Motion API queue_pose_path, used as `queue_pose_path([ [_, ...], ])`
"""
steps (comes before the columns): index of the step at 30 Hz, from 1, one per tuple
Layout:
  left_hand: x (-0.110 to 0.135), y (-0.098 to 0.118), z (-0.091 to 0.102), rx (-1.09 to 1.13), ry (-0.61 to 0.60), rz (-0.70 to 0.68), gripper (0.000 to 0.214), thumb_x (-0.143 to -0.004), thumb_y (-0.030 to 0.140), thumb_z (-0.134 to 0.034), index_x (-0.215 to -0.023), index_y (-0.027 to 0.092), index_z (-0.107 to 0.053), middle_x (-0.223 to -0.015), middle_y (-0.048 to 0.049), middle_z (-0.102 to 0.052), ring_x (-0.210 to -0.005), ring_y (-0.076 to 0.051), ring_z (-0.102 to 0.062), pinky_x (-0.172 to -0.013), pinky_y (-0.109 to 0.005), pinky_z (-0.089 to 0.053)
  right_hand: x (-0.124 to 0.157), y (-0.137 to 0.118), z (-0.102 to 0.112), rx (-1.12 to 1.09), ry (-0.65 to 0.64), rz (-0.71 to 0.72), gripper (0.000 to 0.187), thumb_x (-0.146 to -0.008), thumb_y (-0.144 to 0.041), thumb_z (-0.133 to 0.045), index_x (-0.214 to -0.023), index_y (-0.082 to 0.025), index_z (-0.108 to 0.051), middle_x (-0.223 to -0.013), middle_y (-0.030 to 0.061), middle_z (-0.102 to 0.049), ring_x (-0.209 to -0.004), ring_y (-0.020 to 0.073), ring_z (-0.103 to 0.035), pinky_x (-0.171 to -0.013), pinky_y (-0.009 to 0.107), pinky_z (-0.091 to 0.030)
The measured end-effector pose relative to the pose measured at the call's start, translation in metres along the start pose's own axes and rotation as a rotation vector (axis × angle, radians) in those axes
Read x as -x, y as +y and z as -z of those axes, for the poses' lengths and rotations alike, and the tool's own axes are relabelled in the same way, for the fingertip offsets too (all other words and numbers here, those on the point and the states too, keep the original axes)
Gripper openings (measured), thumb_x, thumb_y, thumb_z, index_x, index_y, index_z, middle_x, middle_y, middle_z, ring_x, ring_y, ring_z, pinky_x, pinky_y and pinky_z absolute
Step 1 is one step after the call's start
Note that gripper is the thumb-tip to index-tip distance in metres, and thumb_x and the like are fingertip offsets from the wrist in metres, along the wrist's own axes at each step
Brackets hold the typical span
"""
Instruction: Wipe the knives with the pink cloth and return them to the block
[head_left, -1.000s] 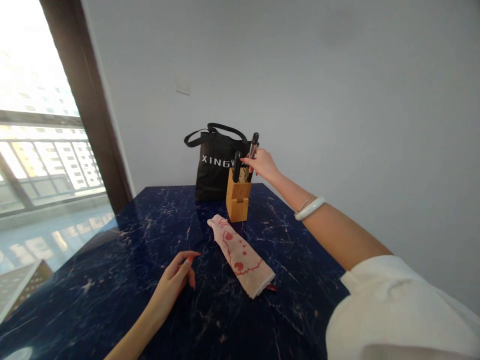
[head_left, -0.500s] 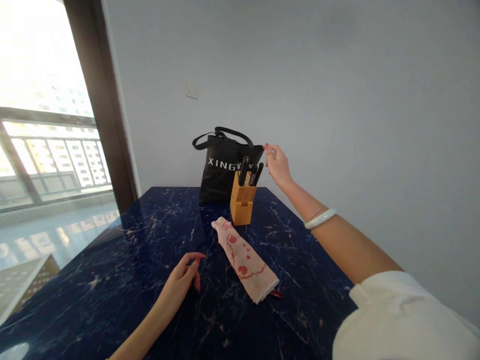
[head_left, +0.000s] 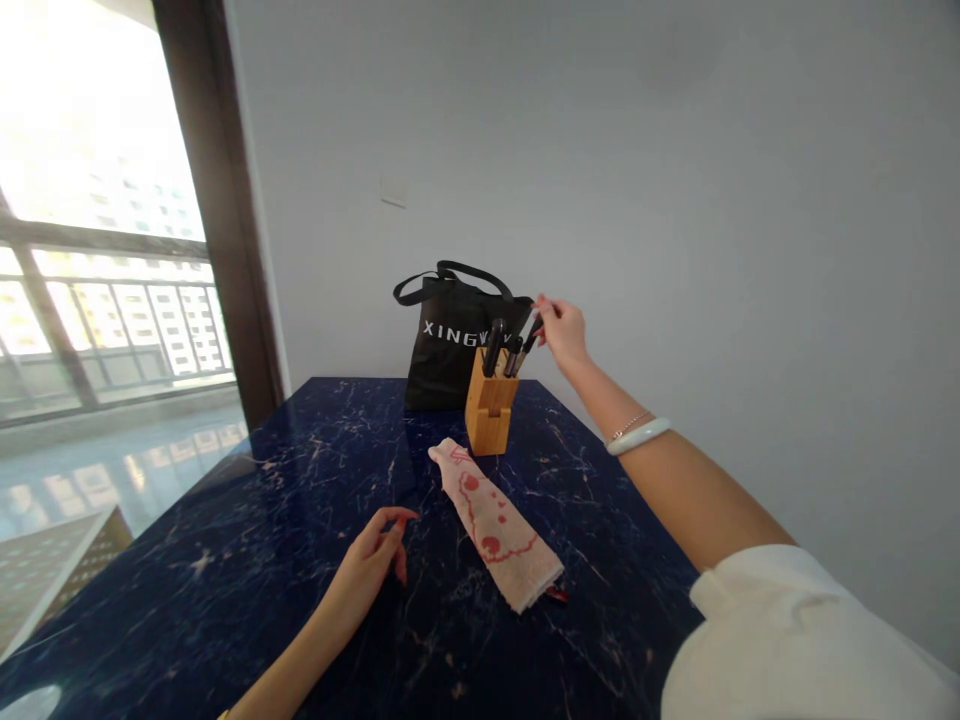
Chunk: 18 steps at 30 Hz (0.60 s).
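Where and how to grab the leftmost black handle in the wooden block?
Its upper part, probably from above and the left: the black handle juts up out of the wooden block, while the other handles and the right hand are on its right.

Right hand (head_left: 562, 332): fingers closed on a black handle (head_left: 534, 332) at the right side of the block (head_left: 489, 415). Other handles (head_left: 495, 347) project from its top. Bag (head_left: 442, 355) stands behind. Towel (head_left: 496, 525) lies folded on the counter (head_left: 337, 470), in front. Left hand (head_left: 373, 555): fingers loosely curled, near the towel, apart from it.
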<state>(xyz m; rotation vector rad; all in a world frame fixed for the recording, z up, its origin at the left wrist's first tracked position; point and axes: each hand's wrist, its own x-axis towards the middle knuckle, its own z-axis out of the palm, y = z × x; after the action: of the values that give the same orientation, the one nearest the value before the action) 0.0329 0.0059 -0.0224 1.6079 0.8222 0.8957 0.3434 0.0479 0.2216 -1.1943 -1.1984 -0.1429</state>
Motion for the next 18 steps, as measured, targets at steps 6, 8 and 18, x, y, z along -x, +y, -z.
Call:
queue_pose_path([
  [6,-0.001,0.004,0.002,-0.054,-0.004,0.018,0.038,-0.082,0.046,-0.040,-0.101,0.016,-0.053,-0.044,0.0065,-0.051,-0.031,-0.008,-0.033,-0.033,-0.019,-0.019,-0.006,-0.094,0.032,0.076,0.119,0.550,0.048,-0.087,-0.055,-0.026,-0.103,-0.018,-0.052,-0.090,0.0039,-0.057,-0.076,0.0114,-0.059,-0.060,0.022,-0.045],
  [8,0.000,0.009,0.003,-0.033,0.001,0.015,0.039,-0.082,0.046,-0.041,-0.100,0.015,-0.055,-0.046,0.0059,-0.052,-0.030,-0.007,-0.033,-0.033,-0.019,-0.021,0.027,-0.117,0.028,0.104,0.014,0.661,0.042,-0.089,-0.050,-0.027,-0.107,-0.020,-0.049,-0.094,0.0030,-0.056,-0.080,0.0113,-0.058,-0.066,0.023,-0.045],
  [18,0.009,0.026,0.012,0.855,-0.094,0.311,0.027,-0.086,0.032,-0.045,-0.078,0.012,-0.062,-0.068,-0.0062,-0.066,-0.059,-0.014,-0.062,-0.057,-0.025,-0.050,0.231,-0.061,-0.060,0.446,-0.929,1.263,0.023,-0.092,-0.017,-0.029,-0.101,-0.014,-0.050,-0.093,0.0036,-0.060,-0.080,0.0118,-0.054,-0.066,0.024,-0.041],
])
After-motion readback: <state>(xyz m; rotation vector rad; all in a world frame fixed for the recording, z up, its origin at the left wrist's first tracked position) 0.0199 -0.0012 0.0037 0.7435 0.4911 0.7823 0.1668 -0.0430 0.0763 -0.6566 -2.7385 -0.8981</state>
